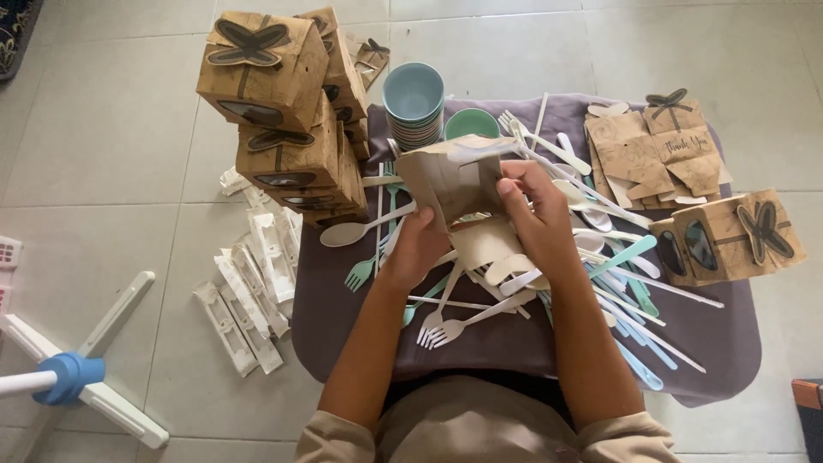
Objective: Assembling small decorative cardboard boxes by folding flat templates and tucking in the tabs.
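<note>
Half-folded kraft box (450, 180) amid crowded cutlery (600, 257)

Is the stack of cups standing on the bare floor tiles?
No, the stack of cups stands on the purple cloth, behind the unfolded box held by both hands.

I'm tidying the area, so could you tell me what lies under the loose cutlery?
The cutlery lies on a dark purple cloth spread over the tiled floor. Whatever lies beneath the cloth is covered.

Stacked boxes (287, 111) left of cups (414, 103)
</note>
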